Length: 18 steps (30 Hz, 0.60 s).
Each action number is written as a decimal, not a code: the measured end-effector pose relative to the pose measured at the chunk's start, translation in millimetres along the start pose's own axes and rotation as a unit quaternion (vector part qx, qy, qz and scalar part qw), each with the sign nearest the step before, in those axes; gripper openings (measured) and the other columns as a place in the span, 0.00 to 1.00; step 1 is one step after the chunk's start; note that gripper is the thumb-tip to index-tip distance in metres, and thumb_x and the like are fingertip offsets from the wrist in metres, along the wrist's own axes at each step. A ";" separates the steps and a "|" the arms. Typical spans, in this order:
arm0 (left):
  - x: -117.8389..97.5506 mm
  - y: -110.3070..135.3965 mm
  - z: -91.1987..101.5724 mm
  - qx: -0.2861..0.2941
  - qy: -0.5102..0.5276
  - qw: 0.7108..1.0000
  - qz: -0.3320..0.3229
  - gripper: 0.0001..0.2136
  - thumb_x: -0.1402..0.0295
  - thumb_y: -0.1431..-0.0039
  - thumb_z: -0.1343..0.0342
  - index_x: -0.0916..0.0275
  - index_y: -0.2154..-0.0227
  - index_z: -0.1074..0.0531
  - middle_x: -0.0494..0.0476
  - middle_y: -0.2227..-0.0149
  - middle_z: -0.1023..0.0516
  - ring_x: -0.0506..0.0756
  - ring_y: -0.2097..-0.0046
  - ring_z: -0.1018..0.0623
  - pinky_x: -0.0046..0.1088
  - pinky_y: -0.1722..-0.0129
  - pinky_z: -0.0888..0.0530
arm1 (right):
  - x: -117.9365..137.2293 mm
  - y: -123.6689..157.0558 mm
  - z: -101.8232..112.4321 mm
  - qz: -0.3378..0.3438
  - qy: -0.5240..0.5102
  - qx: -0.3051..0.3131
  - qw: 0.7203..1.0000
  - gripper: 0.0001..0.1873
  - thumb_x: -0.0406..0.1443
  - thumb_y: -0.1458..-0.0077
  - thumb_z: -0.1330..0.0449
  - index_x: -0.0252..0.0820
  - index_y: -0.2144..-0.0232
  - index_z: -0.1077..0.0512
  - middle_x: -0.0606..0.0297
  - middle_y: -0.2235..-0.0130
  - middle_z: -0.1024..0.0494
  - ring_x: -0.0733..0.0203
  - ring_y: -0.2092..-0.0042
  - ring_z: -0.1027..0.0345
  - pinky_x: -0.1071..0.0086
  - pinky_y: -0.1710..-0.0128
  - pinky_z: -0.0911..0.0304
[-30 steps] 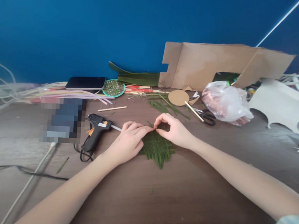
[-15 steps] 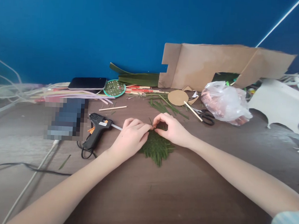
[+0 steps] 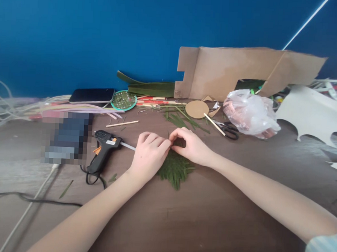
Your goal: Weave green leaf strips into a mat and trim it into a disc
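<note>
My left hand [image 3: 150,155] and my right hand [image 3: 192,146] meet at the upper edge of a round piece covered in green leaf strips [image 3: 176,169] on the table. Both are closed, with fingertips pinched together there. A thin green strip shows between them, though the fingers cover most of what they grip. To the left of my left hand lies a black glue gun [image 3: 106,149], a translucent glue stick [image 3: 128,146] poking out of its back end. Loose cut leaf strips [image 3: 177,121] lie just beyond my hands.
Behind my hands are a cardboard disc on a stick [image 3: 197,109], black scissors [image 3: 230,130], a plastic bag [image 3: 251,113] and standing cardboard [image 3: 216,72]. A phone [image 3: 91,95], a round green-rimmed piece [image 3: 124,100] and a blurred dark device [image 3: 70,136] are on the left, with cables [image 3: 25,212].
The view has shifted slightly, so the things on the table sit a little further left. My hands keep their pinch at the same spot, with only small finger movement.
</note>
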<state>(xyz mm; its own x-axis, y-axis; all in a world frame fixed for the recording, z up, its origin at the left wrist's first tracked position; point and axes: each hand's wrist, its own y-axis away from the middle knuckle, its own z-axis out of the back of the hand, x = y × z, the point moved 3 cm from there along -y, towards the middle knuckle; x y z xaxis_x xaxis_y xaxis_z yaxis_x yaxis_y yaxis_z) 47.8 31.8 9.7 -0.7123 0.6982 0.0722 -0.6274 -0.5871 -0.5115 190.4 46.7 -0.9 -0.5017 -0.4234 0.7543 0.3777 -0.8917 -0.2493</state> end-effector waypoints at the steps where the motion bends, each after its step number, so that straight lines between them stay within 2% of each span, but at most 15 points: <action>1: -0.1 -0.1 -0.2 -0.003 -0.002 1.000 -0.002 0.07 0.73 0.41 0.50 0.61 0.73 0.31 0.50 0.72 0.21 0.55 0.66 0.27 0.36 0.59 0.37 | 0.1 -0.2 -0.1 -0.001 0.001 -0.001 1.000 0.09 0.26 0.53 0.42 0.42 0.70 0.35 0.66 0.67 0.28 0.61 0.61 0.36 0.63 0.57 0.43; 7: 0.7 0.7 -0.6 0.003 0.009 1.000 0.006 0.07 0.73 0.40 0.50 0.60 0.73 0.31 0.49 0.72 0.21 0.54 0.66 0.27 0.35 0.59 0.36 | -0.3 0.0 -0.2 -0.003 -0.009 -0.011 1.000 0.11 0.24 0.55 0.45 0.43 0.69 0.35 0.65 0.66 0.29 0.59 0.60 0.37 0.62 0.56 0.41; 12: 2.6 2.8 -1.6 0.009 0.027 0.999 0.030 0.07 0.73 0.40 0.50 0.60 0.73 0.31 0.49 0.72 0.22 0.55 0.66 0.27 0.35 0.59 0.36 | -0.5 1.2 0.9 0.020 0.000 -0.024 1.000 0.20 0.24 0.53 0.45 0.43 0.57 0.35 0.61 0.60 0.30 0.57 0.55 0.40 0.59 0.52 0.43; 14: 3.2 3.6 -2.2 0.009 0.031 0.999 0.037 0.07 0.73 0.40 0.50 0.60 0.73 0.31 0.50 0.72 0.22 0.55 0.66 0.27 0.35 0.59 0.36 | -0.3 0.8 1.2 0.026 0.011 -0.021 0.999 0.15 0.26 0.51 0.45 0.44 0.59 0.33 0.61 0.59 0.30 0.57 0.54 0.40 0.58 0.51 0.44; 17: 3.4 4.0 -2.8 0.008 0.035 0.998 0.042 0.07 0.72 0.40 0.51 0.60 0.73 0.31 0.51 0.72 0.22 0.54 0.66 0.27 0.35 0.59 0.36 | 0.0 -0.1 2.4 0.034 0.011 -0.028 0.999 0.03 0.31 0.47 0.43 0.43 0.69 0.30 0.63 0.64 0.29 0.58 0.58 0.39 0.61 0.55 0.43; 18: 3.5 4.0 -2.8 0.006 0.037 0.998 0.044 0.07 0.72 0.40 0.50 0.60 0.73 0.31 0.51 0.73 0.23 0.54 0.66 0.27 0.35 0.59 0.36 | 0.0 -0.3 2.8 0.034 0.007 -0.031 0.999 0.02 0.32 0.47 0.43 0.43 0.71 0.31 0.64 0.66 0.28 0.59 0.60 0.38 0.62 0.57 0.43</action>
<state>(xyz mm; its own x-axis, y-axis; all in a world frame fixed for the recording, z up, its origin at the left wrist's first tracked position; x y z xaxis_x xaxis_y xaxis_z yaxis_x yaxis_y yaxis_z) 43.7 33.0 5.6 -0.7400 0.6716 -0.0355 -0.5673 -0.6517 -0.5034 192.5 47.5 0.8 -0.4875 -0.4844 0.7264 0.3628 -0.8691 -0.3361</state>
